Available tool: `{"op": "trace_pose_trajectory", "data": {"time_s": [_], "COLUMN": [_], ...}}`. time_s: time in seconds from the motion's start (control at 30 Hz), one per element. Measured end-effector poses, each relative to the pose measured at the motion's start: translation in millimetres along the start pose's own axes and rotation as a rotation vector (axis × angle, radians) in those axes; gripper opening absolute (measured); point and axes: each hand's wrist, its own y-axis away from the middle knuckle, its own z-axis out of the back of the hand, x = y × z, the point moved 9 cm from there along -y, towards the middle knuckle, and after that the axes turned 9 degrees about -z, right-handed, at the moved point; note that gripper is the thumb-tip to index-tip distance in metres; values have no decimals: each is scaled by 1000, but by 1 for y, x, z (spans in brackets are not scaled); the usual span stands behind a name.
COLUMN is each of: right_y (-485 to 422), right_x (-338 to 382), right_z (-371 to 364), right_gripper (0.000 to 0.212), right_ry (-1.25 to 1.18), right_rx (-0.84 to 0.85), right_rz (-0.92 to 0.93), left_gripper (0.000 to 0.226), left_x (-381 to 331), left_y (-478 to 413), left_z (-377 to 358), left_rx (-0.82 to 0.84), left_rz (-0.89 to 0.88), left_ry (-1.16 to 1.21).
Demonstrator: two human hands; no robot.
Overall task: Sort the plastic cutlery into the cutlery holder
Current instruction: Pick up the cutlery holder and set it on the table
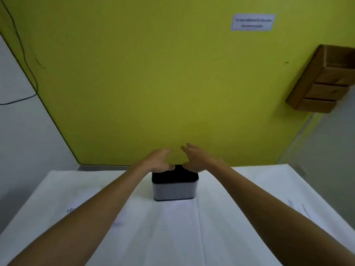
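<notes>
Left hand and right hand reach side by side, fingers spread and loosely curved, holding nothing. Their thumbs sit at the top rim of the holder; contact cannot be told. The holder, black above grey, stands upright at 6 o'clock of the hands on a white-covered table. Yellow wall behind, cardboard box at 2 o'clock.

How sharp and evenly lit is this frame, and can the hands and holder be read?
Head view: soft throughout, the wall sign unreadable; wide-angle bends the edges of the yellow wall. Head view: the table cover is nearly washed out, so pale shapes on its right side cannot be identified. Head view: left hand and right hand are smeared above the cutlery holder.
</notes>
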Motion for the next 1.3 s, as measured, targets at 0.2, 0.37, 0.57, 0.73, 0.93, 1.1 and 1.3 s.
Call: {"op": "trace_pose_trajectory", "data": {"time_s": [0.2, 0.37, 0.57, 0.73, 0.93, 1.1, 1.3], "right_y": [-13, -18, -18, 21, 124, 169, 189], "right_x": [-5, -11, -14, -14, -22, -38, -41], "right_z": [-69, -93, -94, -76, -87, -125, -144], "right_gripper": [100, 100, 93, 94, 85, 87, 86], "right_ry": [80, 99, 78, 5, -82, -102, -159], "right_rx": [116, 19, -36, -54, -132, -72, -102], "right_rz": [-87, -138, -164, -121, -86, -150, -181], "left_gripper": [105, 101, 100, 99, 95, 92, 91], "left_x": [31, 46, 46, 31, -7, -25, -29], "left_y": [-12, -12, -5, 33, 114, 144, 158], "left_z": [-53, -74, -77, -59, -90, -132, -151], "left_rx": [85, 29, -27, -97, -162, -112, -103], "left_rz": [71, 15, 19, -25, -149, -176, -189], "left_ry": [-54, -153, -99, -20, 126, 144, 169]}}
